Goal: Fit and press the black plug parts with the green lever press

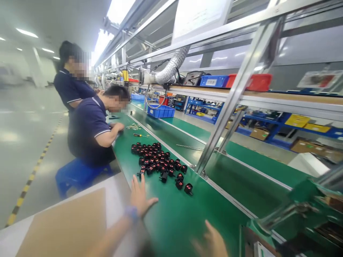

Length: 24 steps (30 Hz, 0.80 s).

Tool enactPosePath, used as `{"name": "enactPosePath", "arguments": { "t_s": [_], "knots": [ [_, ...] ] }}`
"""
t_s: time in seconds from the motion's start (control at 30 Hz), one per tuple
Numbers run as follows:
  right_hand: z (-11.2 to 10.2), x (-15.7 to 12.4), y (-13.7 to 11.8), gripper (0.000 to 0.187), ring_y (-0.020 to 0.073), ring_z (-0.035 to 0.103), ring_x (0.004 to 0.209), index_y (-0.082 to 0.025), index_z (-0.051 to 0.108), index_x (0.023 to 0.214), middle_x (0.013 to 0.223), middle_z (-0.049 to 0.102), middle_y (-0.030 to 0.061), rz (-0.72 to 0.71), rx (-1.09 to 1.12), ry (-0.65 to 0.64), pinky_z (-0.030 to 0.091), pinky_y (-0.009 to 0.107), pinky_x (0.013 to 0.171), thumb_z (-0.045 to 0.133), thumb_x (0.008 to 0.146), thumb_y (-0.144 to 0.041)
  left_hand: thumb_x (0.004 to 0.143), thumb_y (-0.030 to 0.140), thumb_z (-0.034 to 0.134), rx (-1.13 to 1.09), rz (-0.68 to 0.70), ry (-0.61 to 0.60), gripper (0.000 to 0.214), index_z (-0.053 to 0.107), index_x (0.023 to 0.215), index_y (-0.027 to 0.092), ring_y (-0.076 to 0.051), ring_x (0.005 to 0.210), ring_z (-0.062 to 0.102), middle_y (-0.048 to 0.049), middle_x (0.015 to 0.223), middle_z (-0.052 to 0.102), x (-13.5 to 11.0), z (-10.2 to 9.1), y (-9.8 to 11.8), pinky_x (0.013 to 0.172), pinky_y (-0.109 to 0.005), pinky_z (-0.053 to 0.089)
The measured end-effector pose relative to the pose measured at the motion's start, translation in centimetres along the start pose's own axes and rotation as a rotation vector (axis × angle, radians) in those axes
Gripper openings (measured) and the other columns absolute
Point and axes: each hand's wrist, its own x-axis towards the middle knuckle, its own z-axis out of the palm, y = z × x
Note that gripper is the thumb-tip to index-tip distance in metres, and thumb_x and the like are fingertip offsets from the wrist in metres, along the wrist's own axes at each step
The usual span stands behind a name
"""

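My left hand (140, 196) is stretched out over the near edge of the green bench (166, 217), fingers spread, nothing in it. A blue band is on that wrist. Just beyond its fingertips lies a spread of small black parts with red inside (155, 157), several of them loose on the right side. One single black part (188, 189) sits nearest the metal rail. My right hand (211, 241) hovers low at the bottom of the view, blurred by motion. Its thumb or a finger points up, and I see nothing held, though the other fingers are smeared.
Two people in dark shirts are at the left, one seated on a blue stool (77, 175). A screwdriver (140, 135) lies past the parts. An aluminium post (222, 114) rises from the bench. A green machine (302, 214) stands right; cardboard (66, 221) lies left.
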Motion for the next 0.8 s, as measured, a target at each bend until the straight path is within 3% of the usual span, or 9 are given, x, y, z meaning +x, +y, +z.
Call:
{"name": "enactPosePath", "arguments": {
  "t_s": [0.07,0.13,0.23,0.3,0.4,0.53,0.67,0.73,0.8],
  "knots": [
    [-0.1,4.7,-0.8,0.077,0.0215,0.052,0.099,-0.015,0.020,0.133,0.122,0.037,0.0149,0.081,0.004,-0.043,0.050,0.031,0.078,0.048,0.073,-0.054,0.050,0.054,0.069,0.016,-0.008,0.010,0.116,0.006,0.136,0.011,-0.046,0.125,0.010,-0.0274,0.139,-0.008,1.6,0.0,0.3,0.098,-0.051,0.023],
    [0.2,9.6,-1.9,0.087,0.0247,0.036,0.118,-0.017,0.010,0.135,0.133,0.020,0.0129,0.044,-0.065,-0.065,0.039,0.038,0.095,0.050,0.069,-0.057,0.048,0.053,0.071,0.057,0.005,0.066,0.111,0.012,0.136,0.018,-0.047,0.125,0.008,-0.0228,0.140,-0.008,2.3,0.2,1.7,0.097,-0.054,0.021],
    [1.2,15.6,-3.3,0.100,0.0259,0.015,0.128,-0.022,0.004,0.136,0.139,0.003,0.0089,-0.070,-0.148,-0.150,0.029,0.043,0.102,0.058,0.060,-0.059,0.064,0.052,0.061,0.071,0.120,0.099,0.073,0.032,0.127,0.031,-0.039,0.122,0.024,-0.0133,0.136,0.020,2.8,0.7,4.7,0.096,-0.051,0.025],
    [2.2,18.4,-3.8,0.103,0.0244,0.012,0.129,-0.025,0.003,0.137,0.140,-0.002,0.0071,-0.145,-0.167,-0.235,0.029,0.040,0.102,0.060,0.058,-0.059,0.075,0.048,0.050,0.039,0.198,0.005,0.049,0.042,0.120,0.030,-0.029,0.108,0.041,-0.0105,0.118,0.040,3.8,1.3,6.4,0.090,-0.043,0.035],
    [3.5,21.4,-4.1,0.105,0.0243,0.011,0.129,-0.026,0.002,0.137,0.140,-0.006,0.0064,-0.227,-0.216,-0.314,0.025,0.040,0.103,0.060,0.057,-0.061,0.079,0.035,0.047,0.071,0.201,-0.167,0.032,0.051,0.107,0.020,-0.025,0.092,0.049,-0.0104,0.098,0.049,6.2,2.1,7.5,0.079,-0.038,0.042],
    [4.7,25.1,-3.6,0.113,0.0315,-0.001,0.129,-0.027,0.004,0.137,0.139,-0.015,0.0043,-0.363,-0.319,-0.400,0.017,0.049,0.104,0.061,0.048,-0.069,0.073,0.019,0.051,0.081,0.194,-0.263,0.019,0.053,0.091,0.017,-0.021,0.081,0.053,-0.0070,0.088,0.052,7.8,2.1,6.1,0.070,-0.033,0.045],
    [5.2,27.5,-3.4,0.115,0.0301,-0.004,0.129,-0.026,0.003,0.137,0.140,-0.011,0.0038,-0.499,-0.319,-0.534,0.016,0.047,0.105,0.057,0.047,-0.074,0.075,0.023,0.053,-0.007,0.229,-0.253,0.011,0.053,0.085,0.018,-0.017,0.080,0.053,-0.0035,0.088,0.054,6.4,0.5,3.5,0.070,-0.028,0.046],
    [5.4,27.9,-3.8,0.113,0.0282,-0.004,0.130,-0.027,0.003,0.137,0.141,-0.008,0.0026,-0.523,-0.299,-0.580,0.017,0.046,0.105,0.055,0.049,-0.075,0.073,0.029,0.058,0.023,0.202,-0.154,0.021,0.055,0.092,0.020,-0.021,0.094,0.051,-0.0050,0.099,0.055,5.7,0.1,2.5,0.081,-0.034,0.043],
    [5.7,27.9,-4.4,0.110,0.0278,-0.004,0.130,-0.029,0.003,0.137,0.141,-0.008,0.0011,-0.517,-0.285,-0.593,0.020,0.046,0.104,0.053,0.050,-0.076,0.061,0.041,0.068,0.111,0.099,-0.009,0.056,0.049,0.111,0.027,-0.032,0.116,0.036,-0.0092,0.124,0.042,5.7,0.1,1.9,0.094,-0.048,0.031]
  ]
}}
